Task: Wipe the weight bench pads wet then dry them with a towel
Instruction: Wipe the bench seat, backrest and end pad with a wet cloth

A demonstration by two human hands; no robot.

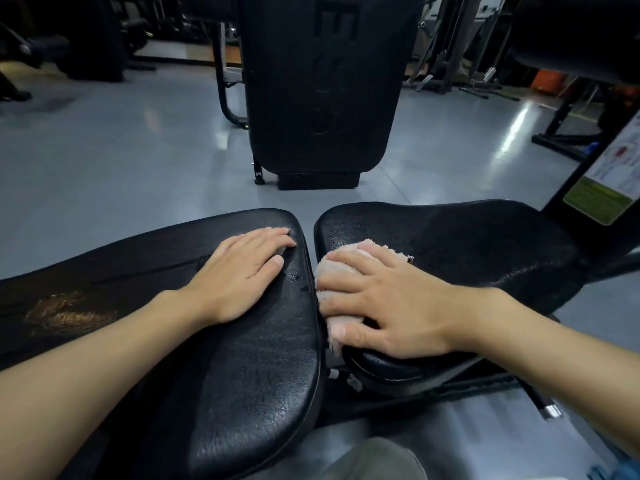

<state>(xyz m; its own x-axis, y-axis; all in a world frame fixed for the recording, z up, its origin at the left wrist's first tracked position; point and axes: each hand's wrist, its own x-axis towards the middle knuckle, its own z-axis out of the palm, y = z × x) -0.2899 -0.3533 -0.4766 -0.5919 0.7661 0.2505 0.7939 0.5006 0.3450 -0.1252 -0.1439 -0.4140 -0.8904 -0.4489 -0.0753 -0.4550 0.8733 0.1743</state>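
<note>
Soft, limp cloth (324, 271) should bunch easily under the flat-spread right hand (388, 306) on the slick right pad (467, 244); left hand (239, 271) lies flat on left pad (259, 358).

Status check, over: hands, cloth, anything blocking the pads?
Left hand flat on left pad. Right hand pressing pink cloth onto right pad, at the gap edge. No obstruction seen on either pad.
</note>
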